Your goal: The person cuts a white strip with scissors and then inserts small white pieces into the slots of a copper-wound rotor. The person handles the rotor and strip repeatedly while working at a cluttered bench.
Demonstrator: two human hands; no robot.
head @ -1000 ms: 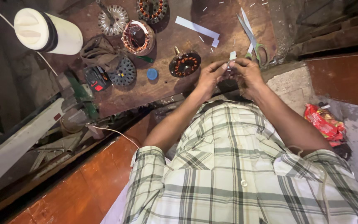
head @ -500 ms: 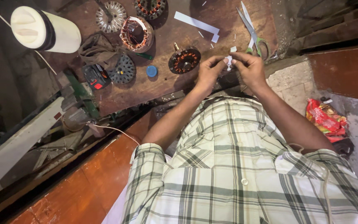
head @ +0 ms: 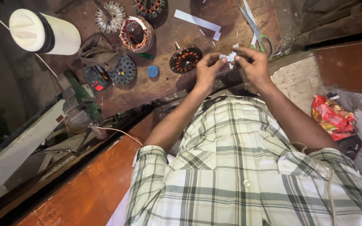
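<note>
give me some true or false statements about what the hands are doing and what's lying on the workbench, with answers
1. Both the left hand and the right hand pinch a small white paper piece. True.
2. The scissors are held in the right hand. False: they lie on the wooden workbench, beyond that hand.
3. A wound stator with copper coils lies just beside the left hand. True.
4. The blue cap sits on top of the white cylindrical container. False: it lies on the bench, apart from the container.
5. The person wears a plain red shirt. False: it is a checked shirt in pale and green tones.
</note>
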